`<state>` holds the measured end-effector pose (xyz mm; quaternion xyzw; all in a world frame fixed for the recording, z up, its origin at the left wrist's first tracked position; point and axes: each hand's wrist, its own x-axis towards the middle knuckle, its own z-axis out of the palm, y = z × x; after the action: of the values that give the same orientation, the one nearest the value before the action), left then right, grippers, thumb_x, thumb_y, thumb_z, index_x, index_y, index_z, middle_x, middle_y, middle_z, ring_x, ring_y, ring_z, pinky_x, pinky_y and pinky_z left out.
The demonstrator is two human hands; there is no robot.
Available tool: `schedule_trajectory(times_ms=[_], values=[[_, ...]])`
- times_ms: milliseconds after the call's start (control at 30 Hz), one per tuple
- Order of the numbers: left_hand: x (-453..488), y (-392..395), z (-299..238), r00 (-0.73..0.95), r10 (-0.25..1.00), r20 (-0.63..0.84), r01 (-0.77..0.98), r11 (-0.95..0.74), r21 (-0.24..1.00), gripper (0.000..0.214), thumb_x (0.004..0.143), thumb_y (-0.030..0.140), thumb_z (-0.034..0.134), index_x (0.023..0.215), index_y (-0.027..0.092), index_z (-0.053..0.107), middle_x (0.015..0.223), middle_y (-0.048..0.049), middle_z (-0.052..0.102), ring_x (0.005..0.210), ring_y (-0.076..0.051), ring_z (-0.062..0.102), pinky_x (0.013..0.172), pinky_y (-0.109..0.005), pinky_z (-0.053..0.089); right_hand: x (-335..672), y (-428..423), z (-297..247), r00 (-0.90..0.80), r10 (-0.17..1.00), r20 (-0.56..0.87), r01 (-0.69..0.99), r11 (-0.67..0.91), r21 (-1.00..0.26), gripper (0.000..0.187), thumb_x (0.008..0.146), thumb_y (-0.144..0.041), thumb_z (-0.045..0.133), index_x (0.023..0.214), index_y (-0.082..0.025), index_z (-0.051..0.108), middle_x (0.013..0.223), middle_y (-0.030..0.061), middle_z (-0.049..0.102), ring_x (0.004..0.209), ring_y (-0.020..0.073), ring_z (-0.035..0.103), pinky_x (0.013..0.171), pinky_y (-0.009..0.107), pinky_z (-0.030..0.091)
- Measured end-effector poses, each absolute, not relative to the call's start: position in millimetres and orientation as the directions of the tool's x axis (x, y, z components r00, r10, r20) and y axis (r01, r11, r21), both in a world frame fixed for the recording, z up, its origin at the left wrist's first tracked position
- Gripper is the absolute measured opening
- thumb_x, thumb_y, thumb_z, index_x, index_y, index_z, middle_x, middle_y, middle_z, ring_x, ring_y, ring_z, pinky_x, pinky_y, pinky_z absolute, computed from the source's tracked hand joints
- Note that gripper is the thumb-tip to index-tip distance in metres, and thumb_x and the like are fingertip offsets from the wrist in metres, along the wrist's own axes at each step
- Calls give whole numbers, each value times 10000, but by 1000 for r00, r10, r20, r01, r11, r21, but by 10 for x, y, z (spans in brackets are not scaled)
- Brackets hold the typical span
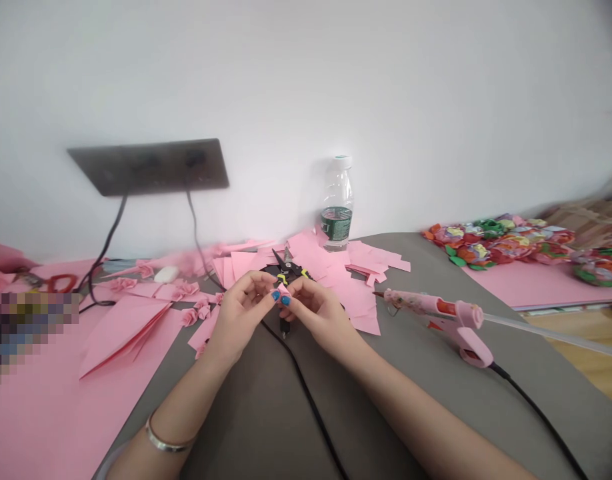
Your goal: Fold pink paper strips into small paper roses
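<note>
Between my two hands is a small folded piece of pink paper point(283, 291), pinched by thumbs and fingers. My left hand point(243, 310) grips its left side, the blue-nailed thumb pressed on it. My right hand point(319, 308) pinches the right side in the same way. Just behind my fingers lie black-and-yellow pliers or snips point(290, 265), partly hidden. Pink paper pieces point(353, 300) are spread behind and to the right. Small pink paper flowers point(190, 316) lie left of my left hand.
At right a pink glue gun point(436, 308) rests with its clear stick and black cord point(536, 407). A plastic bottle point(337, 207) stands against the wall below the level of a dark socket panel point(156, 167). Colourful paper flowers point(506, 240) lie far right; orange-handled scissors point(62, 283) lie left.
</note>
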<state>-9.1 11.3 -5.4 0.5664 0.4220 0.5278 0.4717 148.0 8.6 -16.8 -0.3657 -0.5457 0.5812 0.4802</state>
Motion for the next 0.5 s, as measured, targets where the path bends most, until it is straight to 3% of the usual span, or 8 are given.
schedule_trajectory(times_ms=[167, 367, 500], values=[[-80, 106, -54, 94, 968, 232, 43, -236, 971, 100, 793, 214, 678, 888, 182, 676, 844, -13, 651, 788, -127, 595, 730, -229, 488, 1483, 54, -155, -202, 958, 205, -41, 201, -979, 222, 862, -393, 625, 818, -184, 566, 747, -1, 578, 656, 128, 600, 606, 257, 496], [-61, 88, -53, 27, 981, 193, 7, -193, 981, 176, 754, 215, 704, 917, 173, 654, 862, -18, 659, 813, -135, 618, 772, -247, 510, 1486, 8, -122, -108, 915, 389, 95, 399, -912, 40, 867, -230, 592, 901, -209, 587, 895, 23, 614, 756, 134, 605, 634, 242, 512], [-54, 76, -58, 45, 973, 228, 21, -229, 973, 126, 770, 206, 689, 890, 183, 660, 867, -15, 660, 807, -130, 618, 758, -235, 510, 1492, 2, -124, -106, 909, 404, 106, 414, -904, 32, 864, -194, 580, 838, -200, 599, 840, 22, 617, 751, 140, 606, 630, 240, 510]])
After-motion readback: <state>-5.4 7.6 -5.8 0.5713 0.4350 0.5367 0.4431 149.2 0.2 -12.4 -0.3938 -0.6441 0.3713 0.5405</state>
